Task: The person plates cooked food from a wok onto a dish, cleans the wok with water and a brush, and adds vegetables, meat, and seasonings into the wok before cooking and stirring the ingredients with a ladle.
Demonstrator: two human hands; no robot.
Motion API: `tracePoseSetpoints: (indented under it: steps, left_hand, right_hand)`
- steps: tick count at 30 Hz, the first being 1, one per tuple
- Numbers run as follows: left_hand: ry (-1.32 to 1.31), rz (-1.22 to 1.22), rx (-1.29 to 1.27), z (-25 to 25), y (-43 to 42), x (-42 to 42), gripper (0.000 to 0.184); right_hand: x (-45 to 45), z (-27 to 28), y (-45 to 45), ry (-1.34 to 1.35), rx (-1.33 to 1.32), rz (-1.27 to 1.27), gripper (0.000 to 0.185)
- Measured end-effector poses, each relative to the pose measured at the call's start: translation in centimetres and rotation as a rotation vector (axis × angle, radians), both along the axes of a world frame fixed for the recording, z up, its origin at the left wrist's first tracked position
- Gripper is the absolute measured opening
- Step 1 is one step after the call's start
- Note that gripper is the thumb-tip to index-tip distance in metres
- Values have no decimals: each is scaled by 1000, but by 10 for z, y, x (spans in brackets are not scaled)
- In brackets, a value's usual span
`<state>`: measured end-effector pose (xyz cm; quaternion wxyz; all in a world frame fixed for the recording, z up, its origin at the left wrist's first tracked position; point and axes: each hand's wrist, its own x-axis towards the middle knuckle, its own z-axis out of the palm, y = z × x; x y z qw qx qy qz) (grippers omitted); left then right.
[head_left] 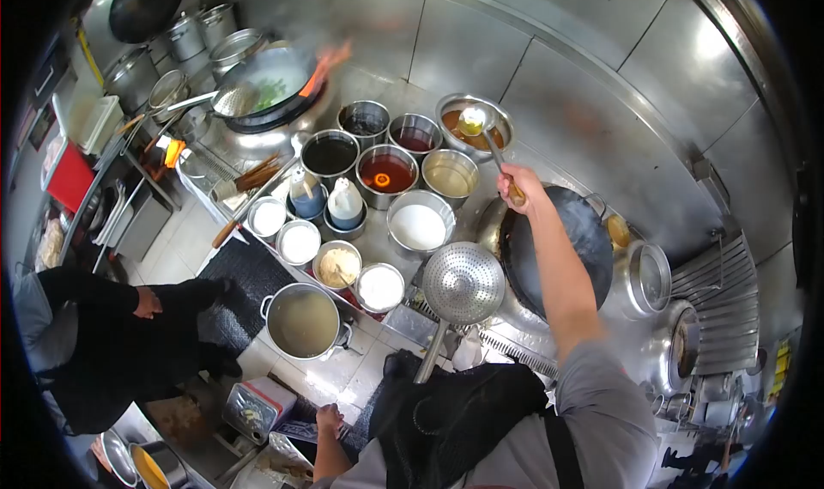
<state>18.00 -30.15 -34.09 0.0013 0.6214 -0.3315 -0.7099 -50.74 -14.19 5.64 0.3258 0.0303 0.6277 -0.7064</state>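
Above-left of the black wok (594, 253), my right hand (525, 187) hides part of the ladle (475, 118); my forearm (564, 287) covers some of the wok. Well left of it, steam veils green food (270, 92). Below-left, I cannot tell what my left hand (329, 418) touches; farther left, the view's edge cuts off a co-worker (112, 339).

Clock positions are around the view's centre. Near half past ten, a wok (293, 75) holds greens (273, 92) and a strainer (236, 100); flame (326, 66) licks its rim amid steam. Farther out that way are steel pots (185, 37) and a black pan (148, 4). Just past nine sits a red bin (70, 176). Between eight and nine stands a co-worker (107, 343) in a black apron, beside a dark mat (249, 287). Toward half past three hangs a slatted metal panel (717, 309).
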Motion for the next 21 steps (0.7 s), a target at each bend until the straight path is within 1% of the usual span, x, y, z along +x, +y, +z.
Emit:
tracePoseSetpoints:
  steps: [2,3,5,7,9,11,12,14,15,17,19,20,21]
  left_hand:
    - [9,-48,-9,3,-4,-4,10]
    - [8,-89,-21,7,-8,-7,11]
    - [-14,-65,-42,14,-13,-15,13]
    - [-14,18,-80,22,-19,-20,12]
    - [1,5,-107,30,-27,-24,11]
    - [14,-6,-135,33,-34,-26,11]
    - [35,-18,-124,32,-36,-26,10]
    - [52,-41,-122,33,-34,-27,9]
    - [36,-47,-116,35,-30,-28,9]
    - [22,-49,-117,41,-19,-35,9]
    - [-26,-58,-168,47,1,-35,11]
    - [-32,-59,-168,44,8,-33,11]
    - [3,-62,-141,42,13,-34,8]
  right_hand:
    - [7,9,9,-53,-149,-65,11]
    - [7,14,12,-47,-155,-73,11]
    - [8,21,19,-14,-222,-92,10]
    - [11,27,27,5,-231,-97,10]
    - [14,30,33,23,-240,-96,10]
    - [19,29,38,160,-114,-86,8]
    - [22,27,39,160,-122,-88,8]
    - [30,18,46,242,4,-137,9]
    - [34,13,58,239,-3,-145,9]
    - [44,4,82,183,-171,-136,14]
    - [74,7,127,79,-325,-196,20]
    - [96,12,155,39,-384,-218,24]
    - [120,17,185,13,-376,-243,32]
